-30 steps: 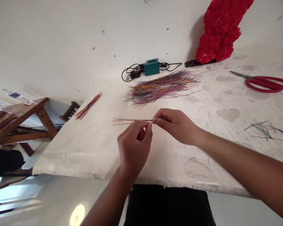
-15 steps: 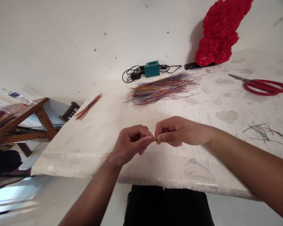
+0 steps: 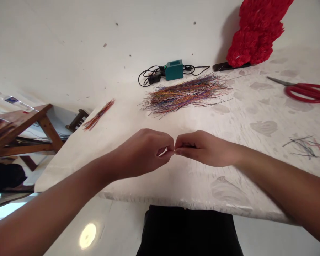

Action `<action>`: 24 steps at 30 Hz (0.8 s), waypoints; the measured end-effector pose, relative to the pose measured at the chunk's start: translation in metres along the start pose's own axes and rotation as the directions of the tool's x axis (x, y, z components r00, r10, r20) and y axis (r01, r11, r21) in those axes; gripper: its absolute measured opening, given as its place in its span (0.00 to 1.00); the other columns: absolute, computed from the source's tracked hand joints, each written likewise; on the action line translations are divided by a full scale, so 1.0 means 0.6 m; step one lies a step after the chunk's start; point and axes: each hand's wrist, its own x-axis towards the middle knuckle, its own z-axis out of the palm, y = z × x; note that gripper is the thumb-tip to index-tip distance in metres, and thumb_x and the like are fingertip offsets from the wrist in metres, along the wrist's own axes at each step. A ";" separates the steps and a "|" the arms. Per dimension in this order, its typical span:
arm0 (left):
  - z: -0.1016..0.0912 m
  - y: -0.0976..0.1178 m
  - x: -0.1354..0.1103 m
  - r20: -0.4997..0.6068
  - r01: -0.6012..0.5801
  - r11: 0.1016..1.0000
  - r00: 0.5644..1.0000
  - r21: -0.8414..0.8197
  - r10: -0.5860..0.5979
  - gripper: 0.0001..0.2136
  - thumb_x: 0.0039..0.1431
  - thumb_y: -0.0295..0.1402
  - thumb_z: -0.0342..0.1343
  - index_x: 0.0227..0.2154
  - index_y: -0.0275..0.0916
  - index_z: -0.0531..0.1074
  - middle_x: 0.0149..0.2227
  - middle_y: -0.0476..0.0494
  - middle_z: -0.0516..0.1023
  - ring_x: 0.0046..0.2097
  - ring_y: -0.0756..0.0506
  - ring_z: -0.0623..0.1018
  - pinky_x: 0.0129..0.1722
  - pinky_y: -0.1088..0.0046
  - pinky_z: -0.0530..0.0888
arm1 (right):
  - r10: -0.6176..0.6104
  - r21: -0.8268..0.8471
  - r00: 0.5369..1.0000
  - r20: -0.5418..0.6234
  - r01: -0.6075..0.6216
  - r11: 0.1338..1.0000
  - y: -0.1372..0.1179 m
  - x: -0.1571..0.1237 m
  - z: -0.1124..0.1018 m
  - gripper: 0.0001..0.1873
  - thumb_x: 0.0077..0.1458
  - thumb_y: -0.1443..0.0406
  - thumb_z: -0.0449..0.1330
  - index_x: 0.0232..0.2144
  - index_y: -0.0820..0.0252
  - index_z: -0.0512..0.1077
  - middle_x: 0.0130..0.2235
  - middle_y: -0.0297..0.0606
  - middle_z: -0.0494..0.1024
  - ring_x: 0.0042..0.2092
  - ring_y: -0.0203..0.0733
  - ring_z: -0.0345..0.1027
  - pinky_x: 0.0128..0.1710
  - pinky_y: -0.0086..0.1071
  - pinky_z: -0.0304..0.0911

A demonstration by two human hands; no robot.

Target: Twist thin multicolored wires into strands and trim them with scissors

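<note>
Over the front middle of the covered table, my left hand [image 3: 145,153] and my right hand [image 3: 206,147] meet fingertip to fingertip. Each one is closed in a pinch of thumb and forefinger. Whatever lies between the tips is too small and too hidden to name. Behind the hands lies a large bundle of thin coloured wires [image 3: 186,93]. To the left, a smaller bundle of reddish wires [image 3: 100,114] rests near the table's edge. A few loose wire pieces [image 3: 308,147] are scattered to the right of my right hand.
Red-handled scissors [image 3: 305,91] lie at the right. Against the wall stand a teal box [image 3: 174,69] with black cables [image 3: 149,75] and a red ruffled decoration [image 3: 256,39] over a dark flat object [image 3: 220,66]. A wooden table [image 3: 46,124] with a plastic bottle [image 3: 16,102] is at far left.
My left hand has turned over, its back now upward and its forearm lower and further left. My right hand stays about in place. The small greenish thing between the fingertips is now hidden.
</note>
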 end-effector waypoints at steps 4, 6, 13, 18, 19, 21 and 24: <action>-0.001 0.005 -0.014 -0.063 -0.065 0.998 0.996 0.015 0.066 0.06 0.60 0.26 0.54 0.30 0.37 0.75 0.24 0.53 0.69 0.25 0.55 0.64 0.26 0.77 0.61 | 0.009 0.023 1.000 -0.014 -0.008 1.000 -0.005 -0.002 0.001 0.09 0.62 0.62 0.56 0.33 0.60 0.72 0.27 0.30 0.70 0.27 0.33 0.57 0.28 0.28 0.54; -0.008 0.002 -0.019 -0.009 -0.015 0.997 1.000 -0.079 0.014 0.07 0.62 0.29 0.54 0.32 0.38 0.76 0.26 0.52 0.71 0.27 0.54 0.67 0.27 0.77 0.64 | 0.007 0.043 1.000 0.011 -0.007 0.999 -0.008 -0.003 0.001 0.10 0.62 0.61 0.55 0.34 0.60 0.72 0.27 0.31 0.70 0.28 0.33 0.58 0.28 0.28 0.54; -0.016 -0.027 -0.006 0.260 0.181 0.853 0.964 -0.490 -0.056 0.06 0.60 0.33 0.57 0.31 0.39 0.77 0.30 0.49 0.75 0.33 0.51 0.72 0.35 0.74 0.69 | -0.013 0.069 0.993 0.116 0.005 0.998 -0.014 -0.005 0.003 0.10 0.63 0.61 0.55 0.35 0.60 0.74 0.27 0.30 0.68 0.28 0.33 0.58 0.27 0.27 0.53; 0.006 -0.042 0.009 0.420 0.325 0.756 0.905 -0.568 -0.073 0.09 0.55 0.38 0.62 0.29 0.37 0.74 0.30 0.48 0.76 0.33 0.50 0.74 0.30 0.76 0.67 | -0.033 0.097 0.989 0.147 0.019 0.995 -0.009 -0.005 0.004 0.09 0.62 0.61 0.56 0.35 0.60 0.73 0.26 0.29 0.67 0.28 0.32 0.56 0.26 0.26 0.52; 0.009 -0.042 0.010 0.444 0.337 0.760 0.893 -0.555 -0.072 0.09 0.54 0.38 0.62 0.29 0.37 0.74 0.29 0.49 0.76 0.32 0.50 0.73 0.29 0.76 0.66 | -0.035 0.103 0.989 0.144 0.020 0.994 -0.009 -0.005 0.004 0.09 0.62 0.62 0.56 0.35 0.60 0.73 0.27 0.29 0.67 0.28 0.32 0.57 0.26 0.26 0.52; 0.012 -0.040 0.011 0.475 0.358 0.771 0.876 -0.527 -0.082 0.09 0.55 0.39 0.62 0.30 0.37 0.74 0.27 0.50 0.76 0.30 0.51 0.73 0.28 0.77 0.67 | -0.036 0.106 0.989 0.143 0.021 0.994 -0.008 -0.005 0.003 0.08 0.62 0.63 0.56 0.35 0.60 0.74 0.27 0.30 0.68 0.28 0.32 0.57 0.27 0.26 0.53; 0.012 -0.033 0.006 0.482 0.362 0.788 0.871 -0.499 -0.095 0.07 0.59 0.36 0.58 0.29 0.38 0.74 0.28 0.49 0.78 0.30 0.51 0.75 0.30 0.77 0.69 | -0.049 0.093 0.987 0.153 0.035 0.995 -0.007 -0.004 0.002 0.09 0.62 0.63 0.56 0.34 0.60 0.74 0.27 0.30 0.68 0.28 0.32 0.57 0.27 0.27 0.53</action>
